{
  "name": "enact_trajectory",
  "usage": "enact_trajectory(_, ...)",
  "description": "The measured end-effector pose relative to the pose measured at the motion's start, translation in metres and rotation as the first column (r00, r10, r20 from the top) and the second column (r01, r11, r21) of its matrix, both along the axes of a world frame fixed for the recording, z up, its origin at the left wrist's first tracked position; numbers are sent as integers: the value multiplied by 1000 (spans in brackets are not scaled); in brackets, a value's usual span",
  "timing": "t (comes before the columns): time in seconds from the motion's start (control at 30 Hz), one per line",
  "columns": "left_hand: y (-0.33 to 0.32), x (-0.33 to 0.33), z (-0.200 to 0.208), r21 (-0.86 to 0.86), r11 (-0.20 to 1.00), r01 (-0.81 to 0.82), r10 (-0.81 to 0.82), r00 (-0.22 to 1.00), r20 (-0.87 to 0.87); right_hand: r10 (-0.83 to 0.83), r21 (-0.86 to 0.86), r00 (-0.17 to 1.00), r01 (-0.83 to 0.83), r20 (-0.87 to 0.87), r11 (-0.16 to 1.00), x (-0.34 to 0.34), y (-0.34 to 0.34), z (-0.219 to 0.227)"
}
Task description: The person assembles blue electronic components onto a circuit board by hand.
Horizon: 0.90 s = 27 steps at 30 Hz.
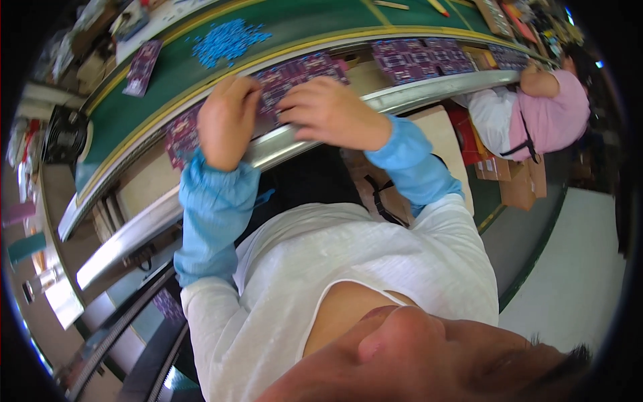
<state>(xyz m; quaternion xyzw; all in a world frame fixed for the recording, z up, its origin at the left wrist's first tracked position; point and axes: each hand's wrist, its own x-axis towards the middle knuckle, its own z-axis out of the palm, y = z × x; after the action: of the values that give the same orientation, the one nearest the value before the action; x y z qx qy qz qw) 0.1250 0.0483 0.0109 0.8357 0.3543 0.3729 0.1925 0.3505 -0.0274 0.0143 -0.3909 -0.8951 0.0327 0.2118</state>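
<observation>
Here, two hands (335, 114) over one purple board row (301, 71); can't tell if fingers (300, 102) grip.

Electronics workshop, circuit boards (405, 60), metal rails (429, 95)

One wide fisheye view, head-worn, pointed steeply down. White shirt (375, 251) is caught very near, at lower middle; left hand (226, 126) and right hand (340, 115) are framed close, above centre; green surface (315, 23) is seen farther off, toward the top. Metal rail (435, 92) is shown bowed; corners are blacked out.
</observation>
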Motion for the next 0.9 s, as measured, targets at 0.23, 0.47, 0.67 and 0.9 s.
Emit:
enact_trajectory(0.23,-14,-52,1,173,965,-196,209,976,-61,-73,-16,997,73,-38,997,-2,2,-11)
enact_trajectory(0.47,-13,-101,-14,59,947,-317,322,940,-113,-158,60,987,158,-7,986,31,-3,-18)
enact_trajectory(0.67,-15,-100,-14,45,940,-337,340,928,-151,-325,121,945,319,38,940,73,-16,-19)
enact_trajectory(0.9,-15,-102,-17,62,944,-324,330,927,-179,-484,144,873,487,-58,861,135,-26,-23)
